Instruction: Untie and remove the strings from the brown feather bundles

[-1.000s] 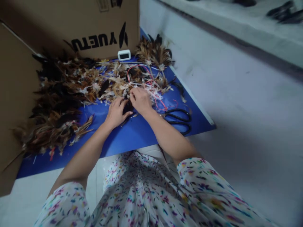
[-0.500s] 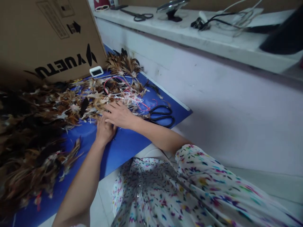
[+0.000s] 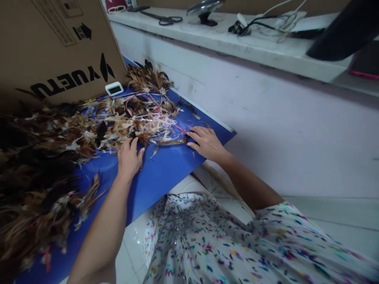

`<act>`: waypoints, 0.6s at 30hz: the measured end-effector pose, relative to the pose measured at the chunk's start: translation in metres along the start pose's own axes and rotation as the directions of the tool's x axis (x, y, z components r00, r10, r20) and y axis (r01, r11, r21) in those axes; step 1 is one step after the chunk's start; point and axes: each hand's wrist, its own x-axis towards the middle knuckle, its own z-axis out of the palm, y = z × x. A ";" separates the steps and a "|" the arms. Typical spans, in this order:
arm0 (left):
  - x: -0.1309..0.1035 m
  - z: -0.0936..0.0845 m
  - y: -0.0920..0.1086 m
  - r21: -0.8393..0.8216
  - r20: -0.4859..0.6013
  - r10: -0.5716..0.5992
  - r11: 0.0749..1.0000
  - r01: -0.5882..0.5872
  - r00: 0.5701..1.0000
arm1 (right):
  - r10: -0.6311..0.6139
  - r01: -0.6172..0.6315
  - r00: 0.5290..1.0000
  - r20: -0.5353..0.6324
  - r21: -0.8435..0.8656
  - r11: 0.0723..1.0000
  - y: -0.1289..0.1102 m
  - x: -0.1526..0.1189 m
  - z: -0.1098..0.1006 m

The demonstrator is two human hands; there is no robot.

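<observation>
My left hand (image 3: 129, 161) rests palm down on the blue tabletop (image 3: 156, 169). Its fingers are bent a little, with the thumb apart, and the fingertips touch the edge of a heap of brown and cream feathers (image 3: 118, 122). To the right, my right hand (image 3: 207, 145) closes over the handles of the scissors (image 3: 174, 142); their black loops are mostly covered. The blades lie flat on the table and point left. Just beyond them is a tangle of pink and clear ties or strings (image 3: 161, 120).
A large cardboard box (image 3: 65, 47) stands behind the feathers, with a small white digital display (image 3: 114, 89) before it. Feather bunches (image 3: 149, 79) lie near the wall. Darker feathers (image 3: 32, 213) cover the left side. The ledge (image 3: 207, 33) holds other scissors (image 3: 166, 19) and cables (image 3: 266, 23).
My right hand has moved right, away from beside my left hand, onto the scissors' handles. My left hand stays near the same spot, its fingers now uncovered. The view has shifted slightly right.
</observation>
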 end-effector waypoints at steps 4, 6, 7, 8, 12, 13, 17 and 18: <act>0.000 -0.003 0.002 -0.001 -0.007 -0.009 1.000 0.009 1.000 | 0.006 -0.009 0.999 0.040 0.075 0.997 0.012 -0.002 0.007; 0.000 -0.004 0.003 0.002 -0.006 -0.009 1.000 0.009 1.000 | -0.007 0.005 1.000 0.025 0.094 0.996 0.017 -0.001 0.009; 0.000 -0.004 0.003 0.003 -0.005 -0.010 1.000 0.010 1.000 | -0.015 0.014 1.000 0.016 0.103 0.995 0.019 -0.001 0.009; 0.000 -0.005 0.003 0.003 -0.005 -0.011 1.000 0.011 1.000 | -0.025 0.024 1.000 0.008 0.112 0.993 0.022 0.000 0.009; 0.000 -0.005 0.005 0.010 -0.026 -0.010 1.000 0.010 1.000 | -0.064 0.064 0.998 -0.008 0.153 0.986 0.035 0.002 0.010; 0.000 -0.005 0.005 0.012 -0.034 -0.005 1.000 0.005 0.999 | -0.073 0.073 0.997 -0.011 0.166 0.983 0.039 0.002 0.010; -0.002 -0.006 0.007 0.000 -0.052 0.060 0.998 -0.060 0.997 | -0.099 0.104 0.994 -0.037 0.214 0.971 0.051 0.003 0.012; -0.002 -0.006 0.008 -0.010 -0.050 0.091 0.996 -0.092 0.995 | -0.102 0.109 0.994 -0.043 0.220 0.969 0.054 0.003 0.012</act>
